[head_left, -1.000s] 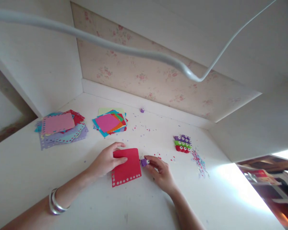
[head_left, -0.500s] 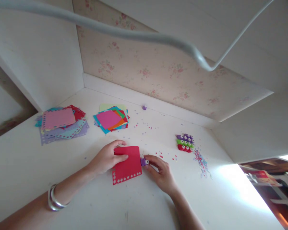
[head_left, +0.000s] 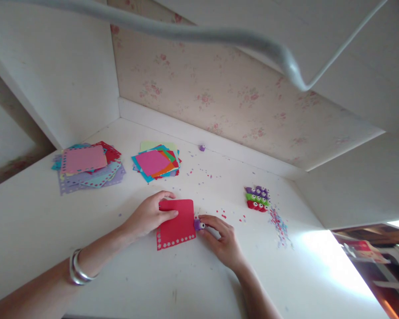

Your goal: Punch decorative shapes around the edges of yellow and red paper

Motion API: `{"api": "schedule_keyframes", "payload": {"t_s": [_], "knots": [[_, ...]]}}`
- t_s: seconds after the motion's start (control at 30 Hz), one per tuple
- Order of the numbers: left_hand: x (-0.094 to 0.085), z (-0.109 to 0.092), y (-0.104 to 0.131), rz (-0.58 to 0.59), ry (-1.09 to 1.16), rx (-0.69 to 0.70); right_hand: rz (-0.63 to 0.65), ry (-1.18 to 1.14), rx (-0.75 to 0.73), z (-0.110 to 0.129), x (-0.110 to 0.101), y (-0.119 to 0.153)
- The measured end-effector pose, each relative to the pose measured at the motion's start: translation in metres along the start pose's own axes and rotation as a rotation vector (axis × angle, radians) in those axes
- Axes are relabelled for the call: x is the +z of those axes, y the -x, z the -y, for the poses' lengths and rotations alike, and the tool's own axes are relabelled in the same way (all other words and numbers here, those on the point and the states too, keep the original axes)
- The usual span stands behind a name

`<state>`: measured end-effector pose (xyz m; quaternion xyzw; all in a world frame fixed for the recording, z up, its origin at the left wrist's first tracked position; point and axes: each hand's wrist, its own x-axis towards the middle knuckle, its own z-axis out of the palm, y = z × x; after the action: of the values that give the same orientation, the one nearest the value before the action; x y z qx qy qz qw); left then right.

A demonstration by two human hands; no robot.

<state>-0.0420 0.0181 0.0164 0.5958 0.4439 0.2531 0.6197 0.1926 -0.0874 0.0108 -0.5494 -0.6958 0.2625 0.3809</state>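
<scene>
A red sheet of paper (head_left: pixel 177 221) has flower-shaped holes punched along its bottom edge and up the lower left side. My left hand (head_left: pixel 153 212) grips its left edge, thumb on top and fingers behind. Between the thumb and fingers of my right hand (head_left: pixel 221 237) is a small purple craft punch (head_left: pixel 198 225) with a white round button. The punch sits at the sheet's right edge, above the lower right corner; whether the paper lies inside its slot I cannot tell.
Punched sheets (head_left: pixel 86 166) are piled at the left, beside a stack of coloured paper (head_left: pixel 153 163). Another purple punch (head_left: pixel 202 147) stands near the wall. Rows of purple, green and red punches (head_left: pixel 257 198) sit right, by scattered confetti (head_left: pixel 278 226). A pale cable (head_left: pixel 199 33) crosses overhead.
The view has shifted slightly. The red sheet's lower edge appears a little higher, and the purple punch remains at its right edge. Both hands keep their hold.
</scene>
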Motion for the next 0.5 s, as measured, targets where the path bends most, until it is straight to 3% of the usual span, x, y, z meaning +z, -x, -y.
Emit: {"api": "schedule_keyframes", "payload": {"t_s": [0.17, 0.4, 0.5], "knots": [[-0.002, 0.002, -0.002, -0.069, -0.107, 0.045, 0.058, 0.014, -0.021, 0.001, -0.001, 0.002], [0.002, 0.018, -0.009, -0.114, -0.381, 0.243, 0.089, 0.065, -0.045, 0.001, 0.002, 0.003], [0.005, 0.019, -0.006, -0.209, -0.505, 0.414, 0.092, 0.082, -0.041, 0.001, 0.001, 0.003]]}}
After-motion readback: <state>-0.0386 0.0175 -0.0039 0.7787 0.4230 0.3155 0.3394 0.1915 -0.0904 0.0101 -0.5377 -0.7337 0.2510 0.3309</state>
